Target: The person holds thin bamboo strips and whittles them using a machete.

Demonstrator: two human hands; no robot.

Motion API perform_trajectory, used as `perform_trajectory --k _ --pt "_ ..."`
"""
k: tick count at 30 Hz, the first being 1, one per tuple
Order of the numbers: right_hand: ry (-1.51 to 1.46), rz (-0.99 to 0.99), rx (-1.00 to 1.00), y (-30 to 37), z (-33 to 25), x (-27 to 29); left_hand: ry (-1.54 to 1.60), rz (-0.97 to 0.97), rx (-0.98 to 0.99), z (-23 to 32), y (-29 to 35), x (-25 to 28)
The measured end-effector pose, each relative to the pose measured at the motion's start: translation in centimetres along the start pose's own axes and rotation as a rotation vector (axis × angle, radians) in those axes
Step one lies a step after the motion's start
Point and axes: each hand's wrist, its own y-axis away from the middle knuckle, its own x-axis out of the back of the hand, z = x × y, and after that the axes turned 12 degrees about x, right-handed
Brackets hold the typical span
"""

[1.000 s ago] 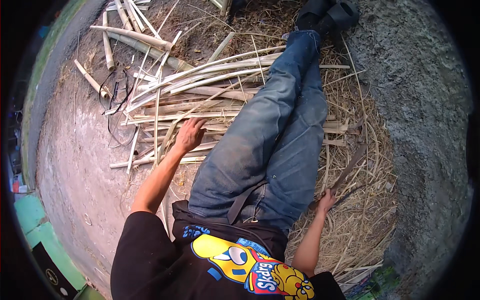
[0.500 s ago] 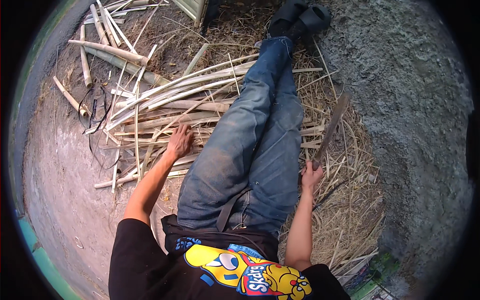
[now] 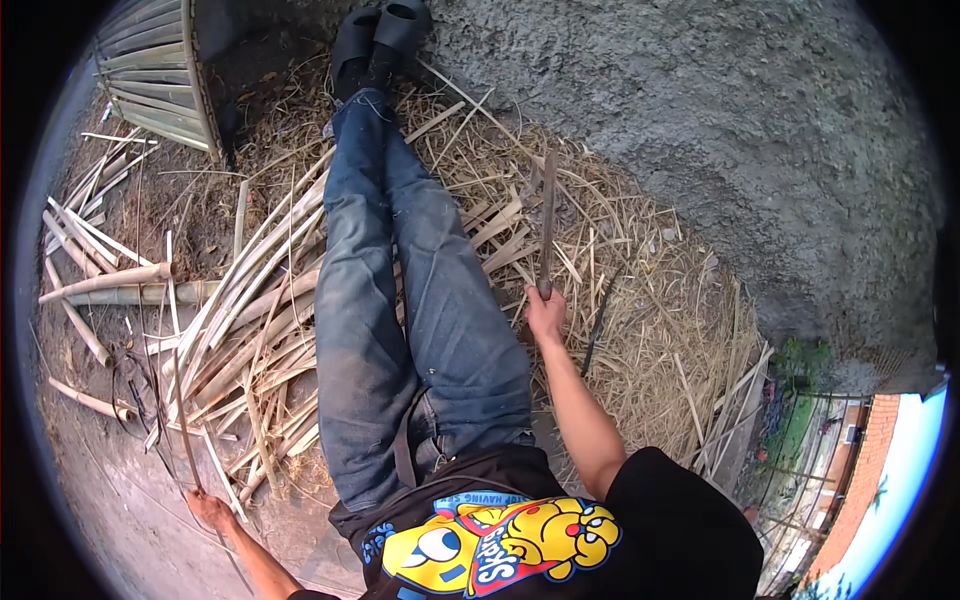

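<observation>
My right hand (image 3: 546, 314) is closed round the handle of a long, dark-bladed knife (image 3: 549, 215). The blade points up and away, to the right of my outstretched legs. Out to the left, low over the ground, my left hand (image 3: 211, 511) grips the near end of a thin bamboo strip (image 3: 185, 425), which stretches away from me. Beside my left leg lies a heap of split bamboo strips (image 3: 235, 350), pale and long, partly hidden under my legs.
Cut bamboo poles (image 3: 110, 283) and black cord-like strands (image 3: 140, 395) lie at the left. A slatted bamboo panel (image 3: 158, 75) stands far left. Thin shavings (image 3: 650, 290) cover the ground right of my legs, up to a rough grey wall (image 3: 700, 120).
My left hand has moved from the bamboo heap out to the left and now holds a thin strip. The knife stays in my right hand, its blade now more upright. The view has turned right.
</observation>
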Motion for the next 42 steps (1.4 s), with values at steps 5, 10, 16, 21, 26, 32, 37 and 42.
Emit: perform_trajectory --k 5,10,16,21,26,32,37,42 --pt "0.526 0.165 0.28 1.5 2.5 2.3 0.064 0.437 -0.28 -2.3 -2.1 5.1" --pt "0.796 0.072 0.235 4.6 0.5 2.9 0.761 -0.095 -0.252 18.2 3.1 14.0" --pt "-0.32 -0.363 0.494 5.8 -16.6 1.4 0.845 -0.388 -0.819 45.3 13.2 21.3" --pt "-0.764 -0.573 0.497 8.3 -22.7 1.7 0.819 -0.724 -1.102 56.8 22.8 25.3" --pt "-0.791 -0.312 0.26 3.7 -20.2 5.5 0.736 -1.113 -0.932 56.7 23.0 23.1" --pt "-0.936 -0.31 0.136 6.1 -17.8 -2.5 0.741 -1.086 -0.88 56.9 23.7 20.8" --pt "-0.812 0.202 0.129 -5.9 -13.3 -1.0 0.58 -1.433 -0.839 53.2 19.6 18.3" --pt "-0.939 0.01 -0.149 -15.7 -9.2 -1.0 0.492 -1.498 -0.615 50.7 18.1 18.2"
